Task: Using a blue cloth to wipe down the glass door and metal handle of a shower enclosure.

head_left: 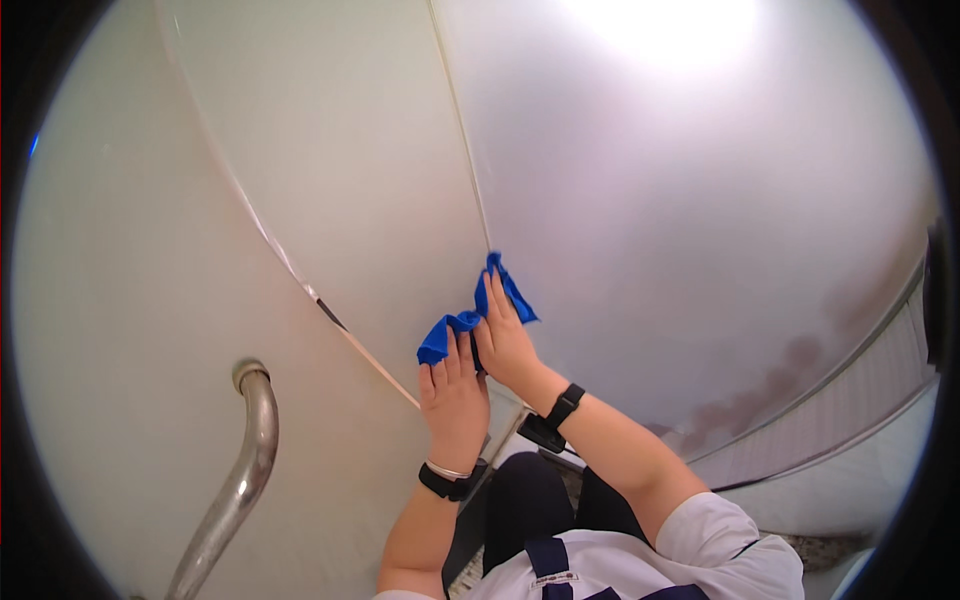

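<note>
Pale, glossy panelling [120, 300] curved across your view, with a bent metal pipe [262, 430] jutting from it at lower left, well apart from your hands. A narrow strip [240, 200], dark along one short section, slanted down from the upper left and ran close to your left fingers. Open, smooth surface lay between pipe and strip, and again above your hands on either side of a second, thinner seam [458, 110].

At centre, your left hand [458, 395] reached up from the lower edge, back toward the camera, fingers extended and lightly spread, their tips against a rumpled blue cloth [464, 321]. A black band [440, 483] circled that wrist. Just beside it and slightly higher, your right hand [508, 350] angled in from the lower right, index and middle fingers straight and close together on the cloth, pointing toward the seam. The cloth lay under both hands against the panelling, its top corner meeting the seam's lower visible end. Whether either thumb pinched the fabric could not be told.

Below your right wrist's black watch [566, 402] sat a dark, flat object [540, 433]. Farther right, a broad, bare stretch of panelling reached a curved, ribbed grey band [800, 412] near the rim.
</note>
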Available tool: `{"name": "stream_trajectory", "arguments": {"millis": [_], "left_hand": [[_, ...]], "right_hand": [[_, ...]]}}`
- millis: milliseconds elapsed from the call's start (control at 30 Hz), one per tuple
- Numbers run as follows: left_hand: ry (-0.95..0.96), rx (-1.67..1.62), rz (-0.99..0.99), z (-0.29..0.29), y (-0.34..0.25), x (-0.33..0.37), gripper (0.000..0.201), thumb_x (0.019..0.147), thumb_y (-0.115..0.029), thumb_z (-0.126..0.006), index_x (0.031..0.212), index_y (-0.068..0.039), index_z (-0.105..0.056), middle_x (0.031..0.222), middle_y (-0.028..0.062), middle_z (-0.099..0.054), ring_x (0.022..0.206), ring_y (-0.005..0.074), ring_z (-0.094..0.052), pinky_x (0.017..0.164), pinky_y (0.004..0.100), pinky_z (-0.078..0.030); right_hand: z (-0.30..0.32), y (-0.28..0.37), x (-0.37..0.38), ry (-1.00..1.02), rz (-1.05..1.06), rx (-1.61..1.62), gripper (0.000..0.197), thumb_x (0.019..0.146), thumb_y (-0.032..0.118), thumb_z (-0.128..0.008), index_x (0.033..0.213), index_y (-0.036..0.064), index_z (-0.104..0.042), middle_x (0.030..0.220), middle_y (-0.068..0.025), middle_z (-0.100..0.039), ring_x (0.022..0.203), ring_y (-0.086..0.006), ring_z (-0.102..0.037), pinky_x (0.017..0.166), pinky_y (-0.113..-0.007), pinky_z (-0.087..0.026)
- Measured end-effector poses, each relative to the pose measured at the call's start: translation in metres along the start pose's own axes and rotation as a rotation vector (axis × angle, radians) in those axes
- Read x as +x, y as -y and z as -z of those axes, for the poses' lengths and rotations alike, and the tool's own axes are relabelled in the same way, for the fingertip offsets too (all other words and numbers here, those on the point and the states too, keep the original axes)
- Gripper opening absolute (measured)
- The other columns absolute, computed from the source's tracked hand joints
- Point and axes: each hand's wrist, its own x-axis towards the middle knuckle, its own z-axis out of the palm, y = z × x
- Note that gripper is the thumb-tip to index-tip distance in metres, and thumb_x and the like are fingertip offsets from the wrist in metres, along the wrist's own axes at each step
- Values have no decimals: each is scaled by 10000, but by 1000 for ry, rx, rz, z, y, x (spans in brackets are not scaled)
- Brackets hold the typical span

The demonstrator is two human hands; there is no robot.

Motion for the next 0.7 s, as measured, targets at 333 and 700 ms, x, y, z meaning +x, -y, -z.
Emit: {"name": "stream_trajectory", "arguments": {"millis": [333,700], "left_hand": [[-181,59,108,-20,27,-38,514,839,-290,-595,1318,-149,-471,1322,80,-449,1095,256,-453,993,516,-251],[-351,-125,337,-45,37,-26,173,803,-156,-631,975,-153,-644,999,43,-515,962,261,-442,863,436,-299]], "right_hand": [[-39,-19,-76,56,-176,91,526,805,65,-592,1304,20,-432,1363,-215,-412,1127,-386,-519,890,-383,-468],[-17,-29,-41,65,-88,102,237,703,19,-666,936,43,-637,845,-111,-543,749,-266,-565,645,-355,-477]]}}
